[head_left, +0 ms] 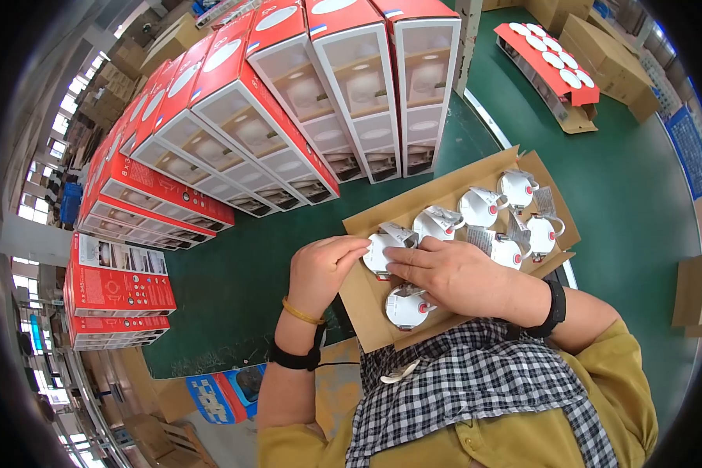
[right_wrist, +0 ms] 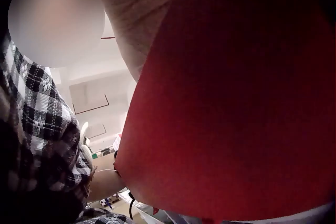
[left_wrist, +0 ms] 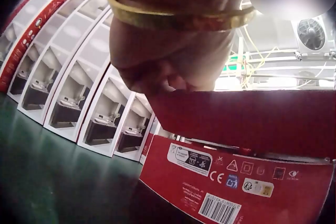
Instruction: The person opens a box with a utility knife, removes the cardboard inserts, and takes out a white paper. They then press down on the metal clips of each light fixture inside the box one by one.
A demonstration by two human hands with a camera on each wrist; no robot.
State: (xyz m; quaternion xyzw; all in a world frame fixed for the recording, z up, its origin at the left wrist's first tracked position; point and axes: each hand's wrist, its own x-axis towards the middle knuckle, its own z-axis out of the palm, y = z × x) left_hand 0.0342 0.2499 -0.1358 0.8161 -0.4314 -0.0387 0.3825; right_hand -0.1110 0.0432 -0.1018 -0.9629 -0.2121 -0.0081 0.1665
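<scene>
An opened carton (head_left: 370, 324), bare brown board inside, lies before me with several white round downlights set in it in rows. They have red dots and paper labels. My left hand (head_left: 317, 273) is at the carton's left edge, its fingertips pinching the rim of a downlight (head_left: 376, 257). Across the same downlight my right hand (head_left: 456, 274) lies with fingers stretched out, pressing on it. Just below the right fingers sits another downlight (head_left: 405, 309). The left wrist view shows the carton's red printed outside (left_wrist: 236, 182); in the right wrist view a red panel (right_wrist: 226, 119) covers most of the hand.
Tall red and white boxes (head_left: 359, 70) stand in a row behind the carton, with more stacked boxes (head_left: 125, 285) at the left. On the green table (head_left: 632, 187), a red package with white discs (head_left: 550, 58) lies at the far right beside brown cardboard boxes (head_left: 608, 62).
</scene>
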